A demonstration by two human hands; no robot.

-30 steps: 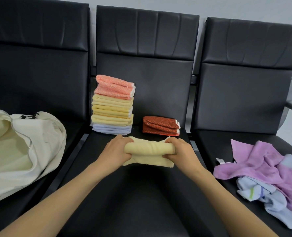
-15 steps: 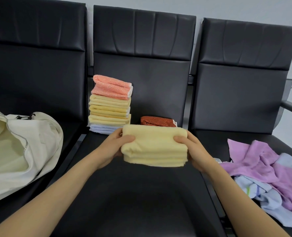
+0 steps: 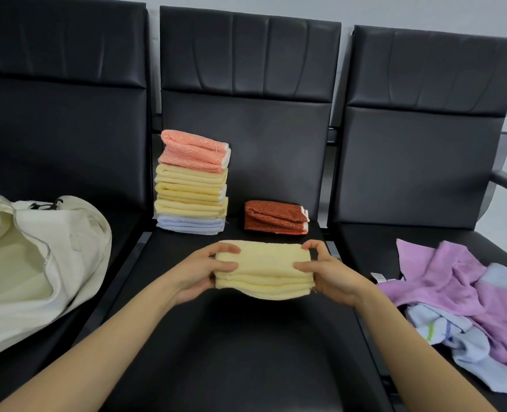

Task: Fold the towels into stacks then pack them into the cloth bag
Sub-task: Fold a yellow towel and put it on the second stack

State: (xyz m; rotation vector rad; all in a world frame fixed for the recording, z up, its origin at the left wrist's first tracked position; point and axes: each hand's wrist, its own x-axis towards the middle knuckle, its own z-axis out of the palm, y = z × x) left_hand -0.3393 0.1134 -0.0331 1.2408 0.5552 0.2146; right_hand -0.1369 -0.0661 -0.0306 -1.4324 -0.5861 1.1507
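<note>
Towel (image 3: 264, 267) is now riding folded flat, clear of the middle seat (image 3: 231, 358); a second ago I was still pressing its last fold down there. Folding here is looking finished, so stacking is coming next, probably on the far stack (image 3: 191, 188) or the rust towel (image 3: 274, 217). Left hand (image 3: 201, 273) and right hand (image 3: 331, 275) are pinching opposite ends, level. Bag (image 3: 68, 257) is gaping at left; loose towels (image 3: 466, 286) are waiting at right.

Three chairs (image 3: 246, 150), one cloth bag (image 3: 68, 248), one folded stack (image 3: 191, 185), one rust towel (image 3: 274, 217), one yellow towel (image 3: 264, 263), one loose heap (image 3: 460, 281) (uncounted)
</note>
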